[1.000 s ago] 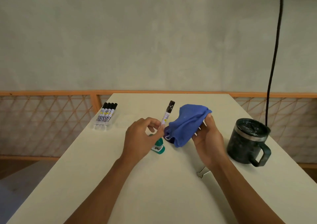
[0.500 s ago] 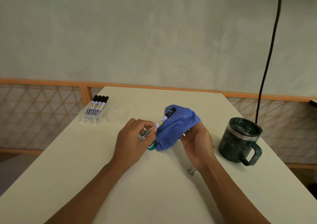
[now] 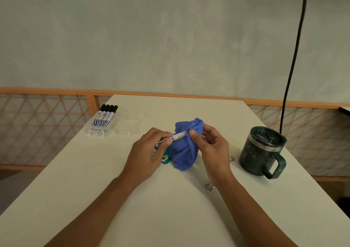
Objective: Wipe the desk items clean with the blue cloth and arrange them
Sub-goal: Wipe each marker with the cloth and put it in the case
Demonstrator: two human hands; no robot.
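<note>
left hand [image 3: 149, 154]: pinches the white barrel of the marker [image 3: 176, 137] between thumb and fingers, above the table [image 3: 151, 212]
right hand [image 3: 210, 148]: grips the blue cloth [image 3: 185, 152], bunched round the marker's far end, thumb on the fabric
teal item [image 3: 166, 159]: on the table, partly hidden under the left hand, touching the cloth
mug [image 3: 262, 152]: dark green, upright, lidded, right of the hands
binder clip [image 3: 209, 186]: beside the right wrist
second binder clip [image 3: 232, 158]: between right hand and mug
marker pack [image 3: 105, 117]: four black-capped markers in a clear tray, far left
</note>
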